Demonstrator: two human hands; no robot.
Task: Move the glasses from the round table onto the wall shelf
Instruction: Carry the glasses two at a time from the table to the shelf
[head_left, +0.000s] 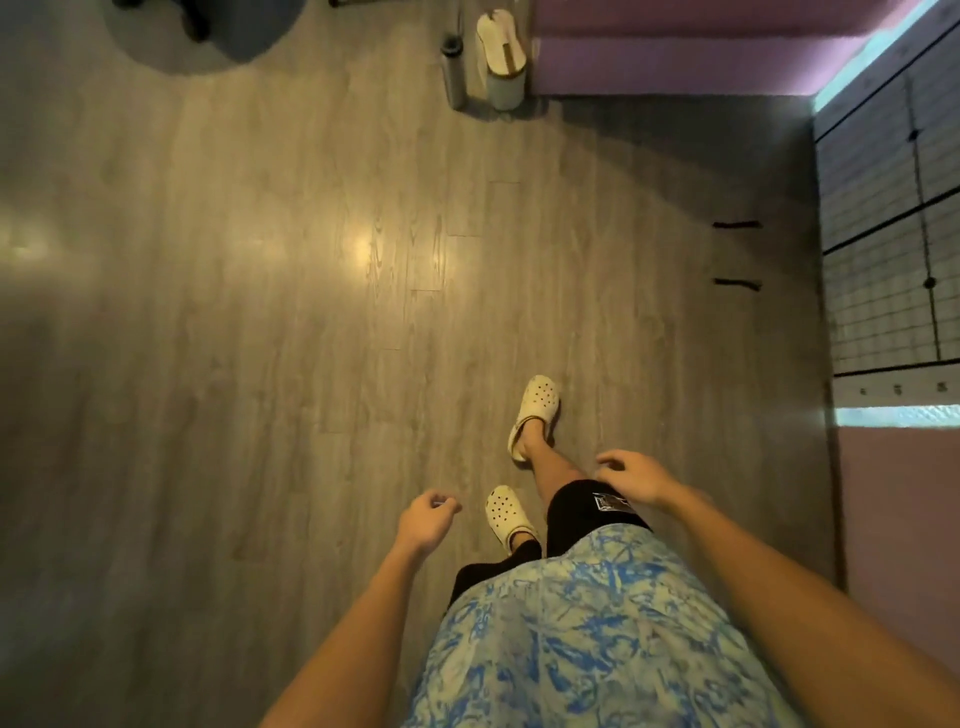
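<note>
The left hand (426, 522), bare, hangs at the end of a forward-reaching forearm with its fingers loosely curled inward and nothing between them; the right hand (631, 475) is spread palm-down above the thigh, fingers apart and likewise empty. Below them the person stands mid-stride in a blue-and-white patterned shirt (597, 639), black shorts and cream perforated clogs (535, 415), on a grey wood-grain plank floor (260, 312) bearing a bright ceiling-light reflection. Farther out, a slim dark-capped metal bottle (452, 73) and a white cylindrical bin with a wooden-trimmed lid (503, 57) stand against a pink wall; a black wire grid panel (893, 234) lies to the right. The glasses are nowhere in view, nor are the round surface and the wall shelf, so their heading and long axis cannot be told. Judged from here, the risks are those of walking with eyes on the floor: a loose clog slipping on the glossy planks, a foot catching the bottle or bin, or later a hurried one-handed grab bending a temple arm.
</note>
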